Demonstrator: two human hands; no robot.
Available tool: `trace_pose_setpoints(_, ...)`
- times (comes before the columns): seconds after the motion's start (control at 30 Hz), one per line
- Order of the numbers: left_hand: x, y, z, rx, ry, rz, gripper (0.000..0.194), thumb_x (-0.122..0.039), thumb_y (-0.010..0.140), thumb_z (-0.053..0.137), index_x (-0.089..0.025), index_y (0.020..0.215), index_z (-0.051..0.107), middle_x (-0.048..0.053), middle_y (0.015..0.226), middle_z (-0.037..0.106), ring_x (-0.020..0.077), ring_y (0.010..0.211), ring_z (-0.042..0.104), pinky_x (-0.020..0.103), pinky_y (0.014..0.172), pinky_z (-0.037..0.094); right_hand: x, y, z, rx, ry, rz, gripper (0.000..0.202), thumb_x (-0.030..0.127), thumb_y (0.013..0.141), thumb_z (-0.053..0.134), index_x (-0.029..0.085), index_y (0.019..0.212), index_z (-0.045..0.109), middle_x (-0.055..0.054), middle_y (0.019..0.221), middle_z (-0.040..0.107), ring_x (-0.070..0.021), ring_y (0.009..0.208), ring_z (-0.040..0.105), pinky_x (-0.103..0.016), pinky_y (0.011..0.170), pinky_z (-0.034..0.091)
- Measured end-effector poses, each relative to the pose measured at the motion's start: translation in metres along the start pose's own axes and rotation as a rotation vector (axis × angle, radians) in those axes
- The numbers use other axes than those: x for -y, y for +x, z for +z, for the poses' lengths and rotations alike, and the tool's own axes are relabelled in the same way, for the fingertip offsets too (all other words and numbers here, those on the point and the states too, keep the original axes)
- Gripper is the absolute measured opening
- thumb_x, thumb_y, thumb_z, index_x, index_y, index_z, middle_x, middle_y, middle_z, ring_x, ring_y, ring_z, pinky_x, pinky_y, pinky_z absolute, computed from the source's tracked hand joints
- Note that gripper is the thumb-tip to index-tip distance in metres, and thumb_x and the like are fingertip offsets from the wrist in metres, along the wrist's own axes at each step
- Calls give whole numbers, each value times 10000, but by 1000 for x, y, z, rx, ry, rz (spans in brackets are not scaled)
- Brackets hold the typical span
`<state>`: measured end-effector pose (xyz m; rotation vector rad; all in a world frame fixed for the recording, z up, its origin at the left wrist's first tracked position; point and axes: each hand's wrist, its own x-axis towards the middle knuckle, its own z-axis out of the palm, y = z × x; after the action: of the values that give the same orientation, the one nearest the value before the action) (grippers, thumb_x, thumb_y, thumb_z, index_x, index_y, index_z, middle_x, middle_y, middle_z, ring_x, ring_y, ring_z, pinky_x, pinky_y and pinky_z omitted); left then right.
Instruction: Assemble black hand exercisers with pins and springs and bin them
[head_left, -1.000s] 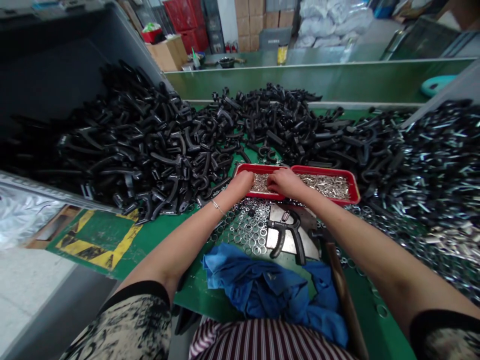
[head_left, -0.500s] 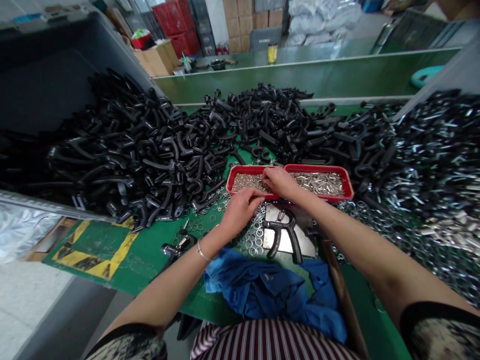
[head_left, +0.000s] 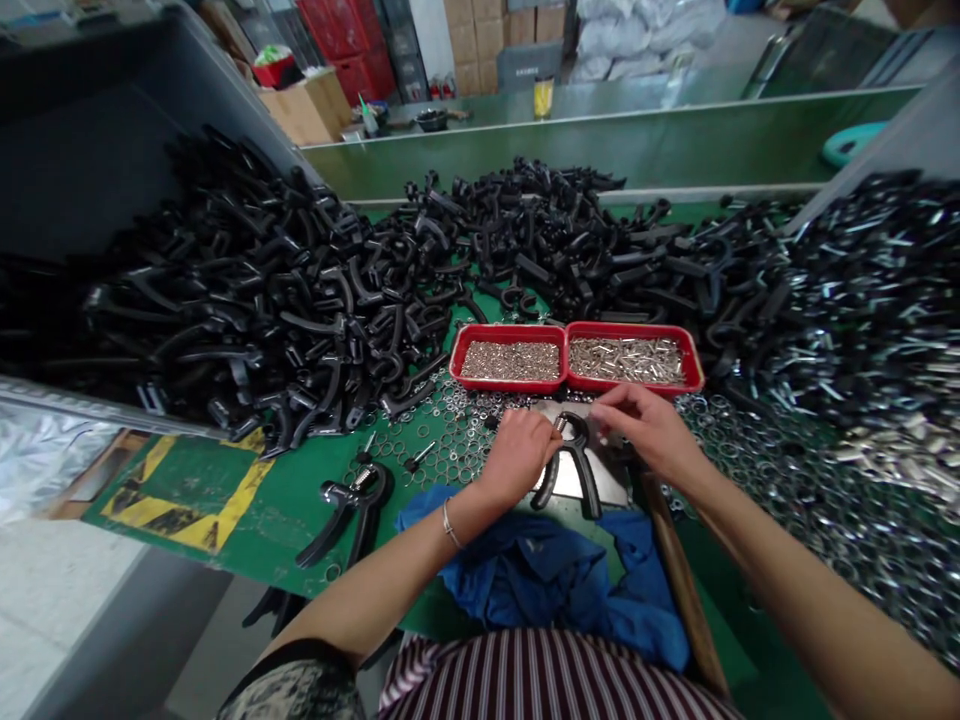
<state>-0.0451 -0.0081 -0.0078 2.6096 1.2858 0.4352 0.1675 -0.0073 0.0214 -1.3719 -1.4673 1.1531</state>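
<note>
A black hand grip strengthener [head_left: 588,480] with a small metal spring lies on a metal plate [head_left: 611,460] in front of me, its two handles toward me. My left hand [head_left: 517,455] is closed at its upper left, fingertips on the part by the spring. Just right of its head, my right hand [head_left: 651,432] is held in a pinch; whatever is between the fingertips is too small to make out. Beyond the hands stand a red tray of tiny metal pieces [head_left: 455,365] and a red tray of metal pins [head_left: 697,372], side by side.
Another hand grip strengthener [head_left: 367,500] lies left of my forearm. Black handle parts [head_left: 337,300] are heaped at left and back. Metal rings [head_left: 750,450] are scattered at right. A blue cloth [head_left: 540,570] and a wooden bar [head_left: 682,590] lie near me.
Both hands have left the red trays and come back toward me to the hand grip strengthener. My left hand moved right and down onto it; my right hand moved right and down beside it.
</note>
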Motion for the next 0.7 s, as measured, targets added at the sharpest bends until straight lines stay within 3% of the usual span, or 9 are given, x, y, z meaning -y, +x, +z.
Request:
trace_pose_setpoints(0.1, 2, -3, 5, -38, 48, 104, 296, -339, 1019, 433, -158, 983, 664, 75, 999, 679, 223, 960, 553, 384, 861, 355, -14, -28, -3, -35, 99, 138, 313, 479, 785, 739, 198, 831, 609, -20, 725, 684, -163, 654, 633, -293, 656, 491)
trace_pose_setpoints(0.27, 8, -7, 3, -38, 30, 154, 280, -300, 1030, 411, -168, 1045, 658, 63, 1058, 693, 204, 975, 562, 374, 867, 366, -17, -37, 3, -41, 43, 126, 295, 484, 814, 706, 202, 829, 620, -31, 743, 691, -174, 656, 640, -301, 642, 504)
trace_pose_setpoints(0.4, 6, -5, -4, 0, 103, 146, 289, -311, 1027, 406, -160, 1020, 651, 76, 1000, 681, 225, 959, 555, 387, 856, 371, -18, -31, 17, -59, -289, -92, 186, 400, 886, 638, 226, 824, 647, -37, 788, 692, -211, 743, 644, -352, 720, 510)
trace_pose_setpoints(0.53, 1, -1, -10, 76, 270, 286, 236, -195, 1002, 414, -116, 998, 636, 110, 961, 647, 247, 935, 542, 414, 877, 365, -26, -24, 30, -7, -502, -404, 156, 322, 942, 579, 222, 843, 648, -73, 897, 690, -244, 900, 629, -409, 864, 487)
trace_pose_setpoints(0.6, 2, 0, -11, 93, 281, 337, 232, -174, 999, 410, -103, 1006, 631, 115, 977, 638, 246, 943, 539, 410, 885, 371, -32, -22, 33, 4, -529, -465, 149, 309, 957, 563, 216, 872, 642, -84, 926, 685, -245, 927, 622, -418, 884, 486)
trace_pose_setpoints(0.7, 6, 0, -11, 77, 177, 277, 260, -237, 1016, 404, -120, 1018, 637, 98, 989, 643, 236, 960, 540, 386, 878, 389, -37, -21, 35, 12, -581, -491, 148, 302, 970, 544, 210, 900, 637, -88, 927, 676, -243, 929, 610, -412, 873, 494)
